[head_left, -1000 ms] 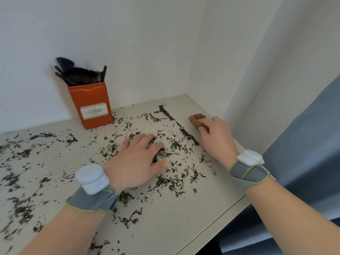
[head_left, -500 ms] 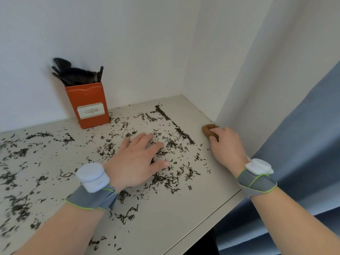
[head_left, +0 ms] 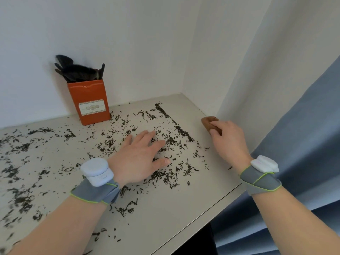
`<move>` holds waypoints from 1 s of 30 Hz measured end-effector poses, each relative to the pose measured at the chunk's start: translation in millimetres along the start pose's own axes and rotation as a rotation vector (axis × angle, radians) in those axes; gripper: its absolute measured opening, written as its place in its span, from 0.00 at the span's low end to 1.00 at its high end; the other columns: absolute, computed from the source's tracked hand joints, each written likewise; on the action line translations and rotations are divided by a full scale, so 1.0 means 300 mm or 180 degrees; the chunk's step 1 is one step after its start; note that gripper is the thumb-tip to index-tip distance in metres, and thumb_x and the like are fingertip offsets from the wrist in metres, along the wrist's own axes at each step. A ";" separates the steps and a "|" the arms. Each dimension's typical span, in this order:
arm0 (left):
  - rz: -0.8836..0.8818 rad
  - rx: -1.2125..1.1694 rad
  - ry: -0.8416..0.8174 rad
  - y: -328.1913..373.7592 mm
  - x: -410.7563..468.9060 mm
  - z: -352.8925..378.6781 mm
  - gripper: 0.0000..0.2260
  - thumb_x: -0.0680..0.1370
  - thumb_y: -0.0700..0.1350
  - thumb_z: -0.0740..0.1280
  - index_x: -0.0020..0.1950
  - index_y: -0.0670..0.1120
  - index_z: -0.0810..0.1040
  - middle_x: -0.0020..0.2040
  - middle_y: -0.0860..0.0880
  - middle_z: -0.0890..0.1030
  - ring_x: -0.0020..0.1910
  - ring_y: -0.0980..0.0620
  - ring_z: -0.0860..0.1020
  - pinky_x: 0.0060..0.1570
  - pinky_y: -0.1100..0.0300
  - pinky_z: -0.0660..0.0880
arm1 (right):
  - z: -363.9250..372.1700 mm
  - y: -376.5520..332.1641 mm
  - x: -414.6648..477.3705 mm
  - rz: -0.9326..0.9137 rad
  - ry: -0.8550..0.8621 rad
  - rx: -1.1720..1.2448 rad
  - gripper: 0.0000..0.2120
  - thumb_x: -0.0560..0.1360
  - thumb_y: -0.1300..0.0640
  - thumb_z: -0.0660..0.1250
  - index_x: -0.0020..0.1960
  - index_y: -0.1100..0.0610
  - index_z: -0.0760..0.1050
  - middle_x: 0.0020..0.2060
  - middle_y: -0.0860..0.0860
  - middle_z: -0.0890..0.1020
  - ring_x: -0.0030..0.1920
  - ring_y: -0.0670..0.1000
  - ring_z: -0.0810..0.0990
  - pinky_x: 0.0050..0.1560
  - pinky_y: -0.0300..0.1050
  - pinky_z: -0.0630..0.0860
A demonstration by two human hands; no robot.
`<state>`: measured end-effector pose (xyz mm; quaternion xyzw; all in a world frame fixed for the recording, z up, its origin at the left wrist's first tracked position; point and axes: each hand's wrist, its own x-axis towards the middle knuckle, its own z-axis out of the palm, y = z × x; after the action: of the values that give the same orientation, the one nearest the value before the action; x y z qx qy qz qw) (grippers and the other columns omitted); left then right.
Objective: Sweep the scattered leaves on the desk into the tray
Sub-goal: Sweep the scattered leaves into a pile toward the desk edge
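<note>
Dark dried leaves [head_left: 171, 144] lie scattered over most of the pale desk [head_left: 165, 214], with a thin swept line of leaves [head_left: 181, 130] running diagonally toward the back corner. My left hand [head_left: 141, 157] rests flat on the desk among the leaves, fingers spread. My right hand [head_left: 228, 140] holds a small brown object [head_left: 207, 121] against the desk near the right wall. What the brown object is I cannot tell. No tray shows in the head view.
An orange box [head_left: 90, 102] holding black brushes [head_left: 77, 70] stands at the back by the white wall. The desk's front edge [head_left: 198, 221] runs diagonally at lower right, with a blue-grey curtain [head_left: 303, 144] beyond it. Both wrists carry white devices on grey straps.
My right hand has slid the brown object from beside the leaf line rightward to the wall side of the desk. My left hand has stayed put.
</note>
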<state>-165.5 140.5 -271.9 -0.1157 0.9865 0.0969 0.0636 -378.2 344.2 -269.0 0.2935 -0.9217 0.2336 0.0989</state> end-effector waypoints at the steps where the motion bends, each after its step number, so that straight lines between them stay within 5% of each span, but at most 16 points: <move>1: 0.0003 0.0000 0.0008 0.002 0.000 0.001 0.33 0.80 0.71 0.48 0.83 0.61 0.51 0.85 0.50 0.45 0.83 0.49 0.40 0.80 0.38 0.43 | -0.017 0.034 0.001 0.0088 -0.0017 -0.0025 0.14 0.81 0.55 0.62 0.63 0.48 0.81 0.47 0.53 0.79 0.50 0.57 0.76 0.47 0.44 0.65; 8: 0.0065 0.0071 -0.0019 0.018 0.001 0.012 0.35 0.79 0.73 0.46 0.83 0.60 0.51 0.85 0.50 0.45 0.83 0.49 0.40 0.80 0.39 0.42 | -0.036 0.162 -0.062 0.0383 -0.0161 -0.0394 0.13 0.81 0.56 0.61 0.61 0.52 0.81 0.47 0.56 0.78 0.45 0.55 0.72 0.44 0.46 0.65; 16: 0.0055 0.0094 -0.0038 0.017 0.001 0.018 0.35 0.79 0.73 0.46 0.84 0.60 0.51 0.85 0.50 0.46 0.83 0.49 0.40 0.80 0.40 0.42 | 0.048 0.006 -0.110 0.0110 -0.0135 -0.0304 0.14 0.82 0.56 0.61 0.65 0.52 0.80 0.48 0.53 0.75 0.54 0.59 0.76 0.49 0.48 0.67; 23: 0.0077 0.0105 -0.0029 0.017 0.006 0.024 0.35 0.79 0.73 0.46 0.83 0.60 0.51 0.85 0.50 0.46 0.83 0.49 0.40 0.80 0.40 0.42 | 0.085 -0.095 -0.130 -0.0100 -0.0224 -0.0140 0.15 0.82 0.56 0.60 0.65 0.51 0.79 0.46 0.51 0.72 0.49 0.55 0.72 0.46 0.44 0.62; 30: 0.0086 0.0120 -0.0047 0.024 0.006 0.022 0.35 0.79 0.73 0.46 0.84 0.60 0.50 0.85 0.50 0.46 0.83 0.49 0.40 0.80 0.41 0.42 | -0.032 0.008 -0.121 0.0142 0.0155 0.0091 0.15 0.81 0.54 0.61 0.64 0.47 0.80 0.45 0.51 0.76 0.49 0.55 0.75 0.46 0.44 0.63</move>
<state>-168.2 148.3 -277.4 -0.1005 0.9891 0.0801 0.0718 -350.0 368.7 -273.2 0.2684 -0.9219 0.2561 0.1118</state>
